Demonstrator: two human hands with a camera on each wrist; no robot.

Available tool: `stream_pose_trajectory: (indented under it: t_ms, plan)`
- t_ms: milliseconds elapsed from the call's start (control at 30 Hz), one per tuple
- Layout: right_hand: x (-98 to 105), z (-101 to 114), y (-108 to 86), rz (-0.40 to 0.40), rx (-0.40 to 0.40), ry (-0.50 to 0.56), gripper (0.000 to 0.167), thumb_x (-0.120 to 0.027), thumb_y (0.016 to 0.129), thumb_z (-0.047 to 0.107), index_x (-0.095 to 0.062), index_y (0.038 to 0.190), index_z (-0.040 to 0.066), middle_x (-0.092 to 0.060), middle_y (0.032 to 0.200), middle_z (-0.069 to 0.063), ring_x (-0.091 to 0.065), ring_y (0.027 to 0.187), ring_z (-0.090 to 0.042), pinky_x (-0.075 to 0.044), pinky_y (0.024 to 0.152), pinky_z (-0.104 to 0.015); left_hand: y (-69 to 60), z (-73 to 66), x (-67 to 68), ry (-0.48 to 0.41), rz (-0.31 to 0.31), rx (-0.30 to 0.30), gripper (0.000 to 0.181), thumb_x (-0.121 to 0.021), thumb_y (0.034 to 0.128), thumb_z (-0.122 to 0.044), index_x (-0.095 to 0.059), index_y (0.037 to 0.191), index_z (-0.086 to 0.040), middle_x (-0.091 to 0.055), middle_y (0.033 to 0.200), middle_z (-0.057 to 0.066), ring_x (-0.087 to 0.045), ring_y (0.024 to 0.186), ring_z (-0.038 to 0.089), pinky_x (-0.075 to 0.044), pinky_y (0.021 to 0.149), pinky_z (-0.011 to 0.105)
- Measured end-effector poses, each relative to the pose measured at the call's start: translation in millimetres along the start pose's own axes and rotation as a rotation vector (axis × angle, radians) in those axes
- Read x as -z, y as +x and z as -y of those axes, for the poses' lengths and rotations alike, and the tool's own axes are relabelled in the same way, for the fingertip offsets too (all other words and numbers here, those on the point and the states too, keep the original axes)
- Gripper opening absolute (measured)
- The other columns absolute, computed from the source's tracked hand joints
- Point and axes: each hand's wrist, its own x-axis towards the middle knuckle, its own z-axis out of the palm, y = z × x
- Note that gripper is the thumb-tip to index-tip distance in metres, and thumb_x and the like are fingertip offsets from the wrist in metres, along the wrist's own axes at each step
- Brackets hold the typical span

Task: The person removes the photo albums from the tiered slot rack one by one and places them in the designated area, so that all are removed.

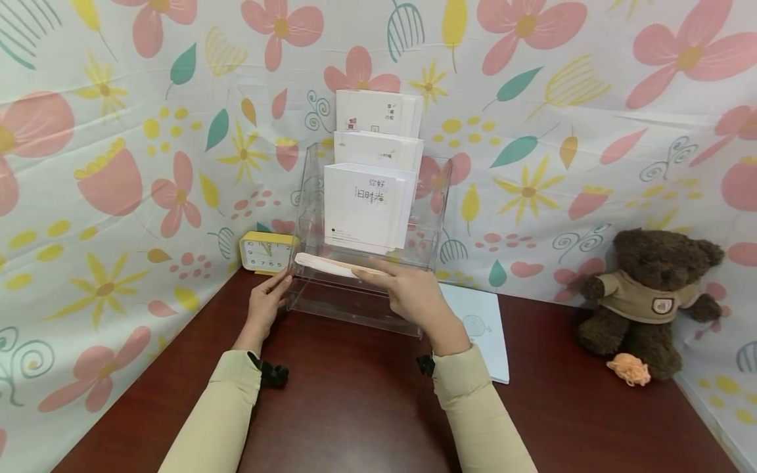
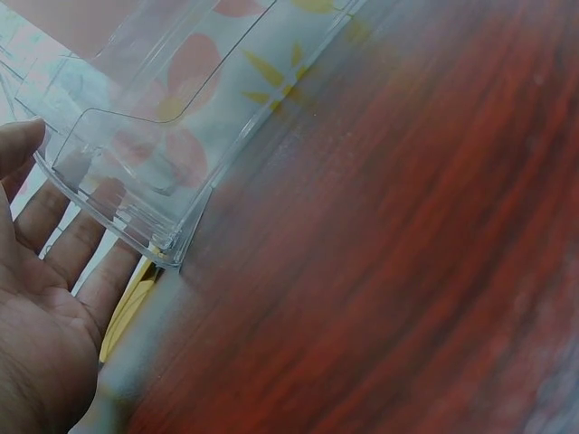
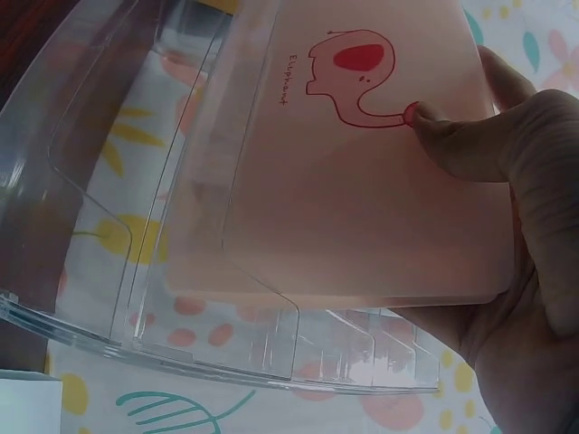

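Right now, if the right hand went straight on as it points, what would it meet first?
Beyond the pink notebook it holds, the right hand would probably meet the clear rack; exact depth is unclear.

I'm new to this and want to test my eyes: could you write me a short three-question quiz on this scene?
1. Which hand grips the pink book: (a) left or (b) right?
2. True or false: in the head view, the teddy bear sits right of the clear rack.
3. Which animal is drawn on the book's cover?

Key:
1. b, the right hand.
2. True.
3. An elephant.
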Motion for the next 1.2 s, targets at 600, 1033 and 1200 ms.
stream_pose_trajectory:
  t_ms: [600,1033,1200]
  plan:
    - [-19,-3,2.5,-0.188,-0.029,0.022,0.072,-0.058,0.084,-0.009,-0.065,0.134,0.042,-0.074,0.114,0.008,-0.021,0.046,-0.01,-0.019,0.042,-0.026,0.4,-0.6,2.4,-0.019,0.013,0.025,0.055,-0.069,0.0967,-0.038,-0.055,0.146,-0.018,-0.044,0.155,0.003,-0.047,0.136,0.027,-0.043,0.108,0.049]
    - [3,-5,4.4,-0.501,-0.033,0.12,0.047,-0.062,0.093,-0.002,-0.074,0.126,0.029,-0.076,0.101,0.002,-0.043,0.046,-0.011,-0.024,0.041,-0.026,2.2,2.6,1.4,-0.021,0.026,0.001,0.057,-0.069,0.0962,-0.039,-0.055,0.146,-0.016,-0.046,0.154,0.005,-0.048,0.135,0.028,-0.044,0.107,0.051]
    - [24,0,6.6,-0.613,-0.051,0.213,0.039,-0.069,0.093,-0.001,-0.076,0.123,0.023,-0.077,0.1,-0.001,-0.06,0.056,-0.015,-0.023,0.043,-0.023,0.8,3.5,2.0,-0.025,0.031,-0.02,0.058,-0.07,0.0957,-0.04,-0.055,0.146,-0.015,-0.046,0.154,0.005,-0.049,0.136,0.028,-0.045,0.106,0.051]
